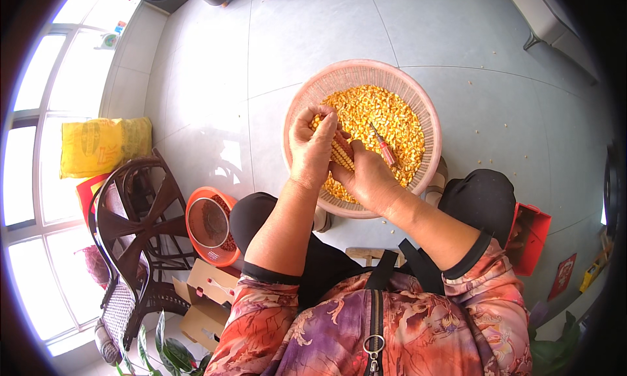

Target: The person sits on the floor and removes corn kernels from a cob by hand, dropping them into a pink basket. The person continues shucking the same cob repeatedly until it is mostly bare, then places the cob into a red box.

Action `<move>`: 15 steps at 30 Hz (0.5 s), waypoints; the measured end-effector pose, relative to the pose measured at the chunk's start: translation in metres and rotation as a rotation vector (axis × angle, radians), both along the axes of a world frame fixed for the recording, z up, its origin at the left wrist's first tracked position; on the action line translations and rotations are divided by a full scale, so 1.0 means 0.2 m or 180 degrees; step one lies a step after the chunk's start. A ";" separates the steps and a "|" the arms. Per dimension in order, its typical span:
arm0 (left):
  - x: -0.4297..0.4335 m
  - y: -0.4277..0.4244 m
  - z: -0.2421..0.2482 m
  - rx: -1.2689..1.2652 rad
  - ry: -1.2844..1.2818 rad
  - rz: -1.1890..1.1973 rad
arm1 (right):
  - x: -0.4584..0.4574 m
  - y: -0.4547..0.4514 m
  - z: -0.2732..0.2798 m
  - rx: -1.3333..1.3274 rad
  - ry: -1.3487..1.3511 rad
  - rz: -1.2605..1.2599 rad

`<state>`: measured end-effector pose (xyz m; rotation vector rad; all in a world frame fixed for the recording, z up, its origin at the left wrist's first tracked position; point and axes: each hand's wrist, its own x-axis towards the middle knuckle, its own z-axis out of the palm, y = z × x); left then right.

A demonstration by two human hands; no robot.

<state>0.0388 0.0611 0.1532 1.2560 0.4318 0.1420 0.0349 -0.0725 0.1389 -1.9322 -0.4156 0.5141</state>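
A partly shelled corn cob (342, 152) is held between both hands over a round pink plastic basket (362, 65). My left hand (313, 141) grips its upper end, with the thumb and fingers against the kernels. My right hand (367, 175) holds the lower end, thumb on one side and fingers partly hidden beneath. Loose yellow corn kernels (377, 106) cover the basket's bottom. On them, just right of the cob, lies a screwdriver-like tool (384, 145) with a red handle and a thin metal shaft, touched by neither hand.
To the left stand an orange plastic basket (196, 199) with a sieve, a dark rattan chair (147, 224), an open cardboard box (205, 322) and a yellow sack (105, 148). A red container (534, 239) is by the right knee. Scattered kernels lie on the tiled floor (465, 111).
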 end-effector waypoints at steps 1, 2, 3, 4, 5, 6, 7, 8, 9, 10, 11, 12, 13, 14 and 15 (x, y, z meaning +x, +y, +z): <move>0.00 0.00 0.00 -0.0015 0.0007 -0.0006 | 0.00 0.00 0.01 -0.0075 -0.0035 0.0007; 0.00 -0.01 0.00 -0.0031 0.0014 -0.0011 | 0.00 0.00 0.00 -0.0067 -0.0085 0.0008; 0.00 -0.01 0.01 -0.0045 0.0020 -0.0024 | 0.01 -0.01 -0.02 -0.0057 -0.0135 0.0002; 0.01 0.00 0.02 -0.0330 -0.0036 -0.0067 | 0.02 -0.01 -0.03 -0.0048 -0.0185 -0.0004; 0.01 0.02 0.05 -0.0615 -0.0091 -0.0110 | 0.03 -0.01 -0.04 0.0207 -0.0058 0.0020; 0.02 0.04 0.06 -0.0893 -0.0147 -0.0148 | 0.04 -0.01 -0.05 0.0468 0.0069 0.0048; 0.01 0.06 0.06 -0.0957 -0.0224 -0.0214 | 0.04 -0.01 -0.05 0.0729 0.0196 0.0076; 0.00 0.07 0.04 -0.1021 -0.0301 -0.0281 | 0.04 -0.01 -0.05 0.0727 0.0200 0.0136; 0.00 0.08 0.04 -0.1092 -0.0372 -0.0359 | 0.05 -0.01 -0.06 0.0718 0.0207 0.0184; -0.01 0.08 0.06 -0.1002 -0.0212 -0.0406 | 0.05 -0.01 -0.07 0.0710 0.0215 0.0231; 0.00 0.07 0.05 -0.0829 -0.0190 -0.0425 | 0.04 -0.01 -0.08 0.0803 0.0176 0.0158; 0.00 0.07 0.05 -0.0654 -0.0171 -0.0430 | 0.03 0.01 -0.10 0.0898 0.0136 0.0099; 0.00 0.06 0.05 -0.0479 -0.0152 -0.0437 | 0.02 0.01 -0.11 0.0992 0.0095 0.0037; -0.01 0.06 0.04 -0.0474 -0.0165 -0.0420 | 0.02 0.01 -0.11 0.0869 0.0147 0.0059; -0.01 0.06 0.02 -0.0473 -0.0177 -0.0405 | 0.01 0.00 -0.08 0.0741 0.0199 0.0078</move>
